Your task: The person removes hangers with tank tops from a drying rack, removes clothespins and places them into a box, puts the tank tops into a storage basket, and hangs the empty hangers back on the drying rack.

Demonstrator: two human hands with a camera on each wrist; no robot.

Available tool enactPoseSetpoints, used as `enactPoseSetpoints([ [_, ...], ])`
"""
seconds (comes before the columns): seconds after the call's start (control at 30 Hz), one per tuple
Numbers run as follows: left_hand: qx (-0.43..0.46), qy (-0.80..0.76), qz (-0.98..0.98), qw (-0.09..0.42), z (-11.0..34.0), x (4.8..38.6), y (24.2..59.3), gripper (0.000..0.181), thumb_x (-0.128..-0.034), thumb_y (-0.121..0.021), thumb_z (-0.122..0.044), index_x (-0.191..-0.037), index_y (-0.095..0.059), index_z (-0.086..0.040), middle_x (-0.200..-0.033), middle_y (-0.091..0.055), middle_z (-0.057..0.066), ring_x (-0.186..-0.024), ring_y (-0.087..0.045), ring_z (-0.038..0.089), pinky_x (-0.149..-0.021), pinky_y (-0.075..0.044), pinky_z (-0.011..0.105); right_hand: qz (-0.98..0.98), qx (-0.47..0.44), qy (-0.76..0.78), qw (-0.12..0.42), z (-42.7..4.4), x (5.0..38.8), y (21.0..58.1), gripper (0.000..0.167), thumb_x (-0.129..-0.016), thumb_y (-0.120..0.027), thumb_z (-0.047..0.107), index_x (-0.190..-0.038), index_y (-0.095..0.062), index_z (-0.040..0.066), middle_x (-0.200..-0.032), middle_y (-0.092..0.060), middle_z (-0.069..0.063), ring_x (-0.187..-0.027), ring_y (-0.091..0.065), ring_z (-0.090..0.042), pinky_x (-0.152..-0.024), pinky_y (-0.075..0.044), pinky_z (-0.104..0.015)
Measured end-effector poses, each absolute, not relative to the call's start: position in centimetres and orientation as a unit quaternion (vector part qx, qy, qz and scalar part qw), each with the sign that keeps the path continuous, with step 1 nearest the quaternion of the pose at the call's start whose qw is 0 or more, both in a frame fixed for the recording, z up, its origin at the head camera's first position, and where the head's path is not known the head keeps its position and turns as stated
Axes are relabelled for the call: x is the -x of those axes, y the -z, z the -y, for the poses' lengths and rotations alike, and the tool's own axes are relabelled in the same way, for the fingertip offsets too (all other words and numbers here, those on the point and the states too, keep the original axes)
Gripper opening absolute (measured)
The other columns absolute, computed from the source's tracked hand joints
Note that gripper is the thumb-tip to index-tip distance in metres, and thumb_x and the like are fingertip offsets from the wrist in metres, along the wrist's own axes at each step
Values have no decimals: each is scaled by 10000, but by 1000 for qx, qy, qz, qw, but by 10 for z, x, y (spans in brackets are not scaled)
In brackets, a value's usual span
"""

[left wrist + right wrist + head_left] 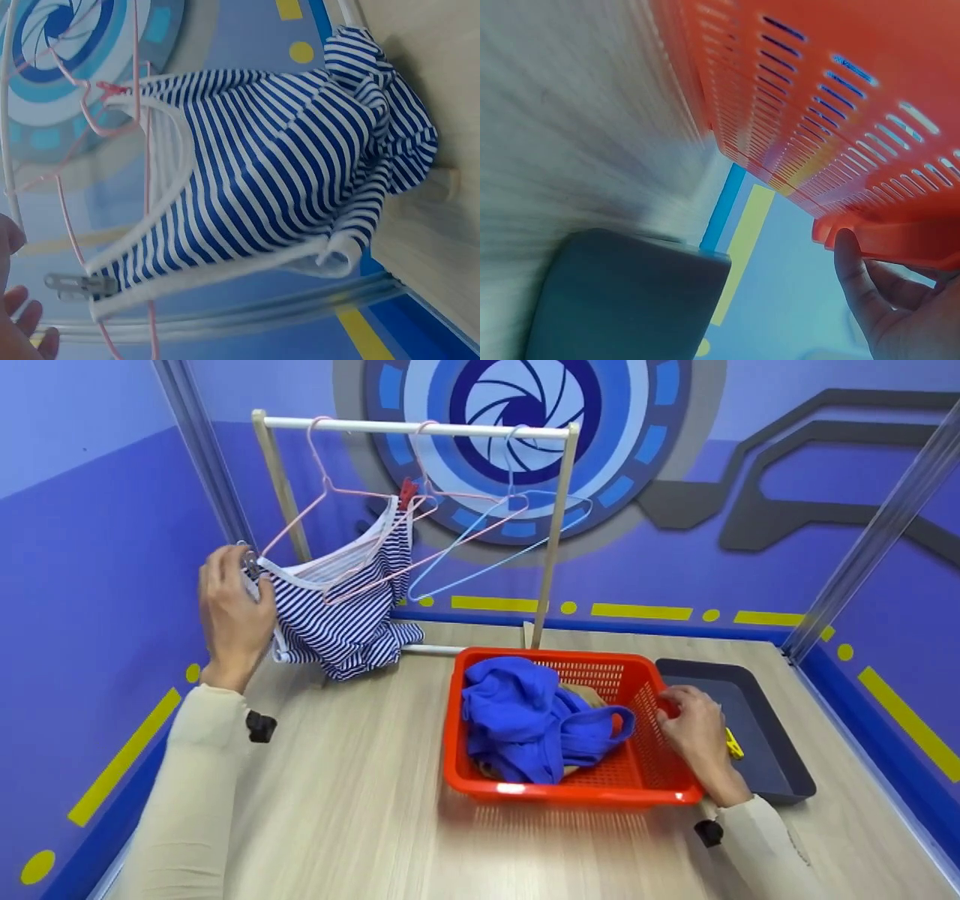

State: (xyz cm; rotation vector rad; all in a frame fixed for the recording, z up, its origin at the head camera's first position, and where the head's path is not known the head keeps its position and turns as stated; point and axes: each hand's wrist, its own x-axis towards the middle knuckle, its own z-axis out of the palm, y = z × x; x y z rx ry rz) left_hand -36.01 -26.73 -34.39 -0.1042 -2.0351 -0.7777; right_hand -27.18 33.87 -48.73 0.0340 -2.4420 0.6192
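Note:
My left hand point(234, 611) is beside a grey clip point(81, 285) at one shoulder of a navy-and-white striped sleeveless top point(330, 615); in the left wrist view its loosely bent fingers are apart from the clip. The top hangs on a pink hanger point(294, 523), with a red clip point(407, 493) at its other shoulder. My right hand point(697, 739) holds the right rim of a red perforated basket point(570, 793); in the right wrist view a fingertip point(846, 241) lies against that rim. Inside the basket is a bunched blue garment point(517, 712), partly covering something tan point(585, 694).
A rack's white rail point(480, 431) also carries another pink hanger point(480, 534) and a light blue hanger point(501, 556). Right of the basket, a dark grey tray point(772, 746) holds a yellow clip point(733, 744). Walls and metal posts point(862, 540) border the wooden table point(360, 810).

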Motion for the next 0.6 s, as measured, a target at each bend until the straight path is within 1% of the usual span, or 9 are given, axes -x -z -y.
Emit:
enactPoseSetpoints([
  [0.13, 11, 312, 850, 425, 277, 364, 347, 501, -926, -600, -155, -1396, -480, -30, -1423, -491, 212, -1327, -437, 387, -1134, -319, 492, 923, -10, -236, 304, -339, 272, 487, 228, -745, -735, -23, -971, -728, -51, -1028, -698, -236, -947, -637, -443, -856, -482, -607],
  [0.23, -13, 309, 865, 394, 279, 366, 351, 510, -953, -570, -188, -1418, -456, -11, -1430, -491, 233, -1334, -435, 415, -1113, -322, 536, 923, -9, -235, 304, -339, 272, 488, 228, -744, -741, -21, -970, -728, -49, -1027, -699, -230, -945, -639, -437, -856, -488, -601],
  [0.33, -28, 304, 873, 381, 279, 366, 353, 451, -970, -538, -187, -1368, -500, 21, -1359, -539, 256, -1267, -480, 445, -1058, -348, 563, 921, -13, -233, 310, -339, 272, 489, 220, -734, -745, -25, -952, -730, -47, -1008, -704, -226, -925, -644, -429, -835, -500, -585],
  [0.5, -26, 303, 870, 389, 277, 367, 354, 311, -980, -498, -125, -1190, -604, 79, -1145, -622, 289, -1082, -565, 479, -940, -414, 570, 920, -18, -230, 318, -338, 272, 489, 213, -723, -748, -31, -934, -732, -46, -992, -707, -226, -905, -648, -427, -805, -507, -577],
  [0.6, -22, 306, 873, 379, 276, 368, 355, 279, -997, -475, -110, -1117, -625, 93, -1070, -652, 309, -1000, -601, 506, -853, -445, 590, 921, -16, -230, 314, -338, 273, 489, 215, -728, -750, -26, -941, -731, -45, -1002, -705, -229, -911, -647, -431, -807, -505, -582],
])
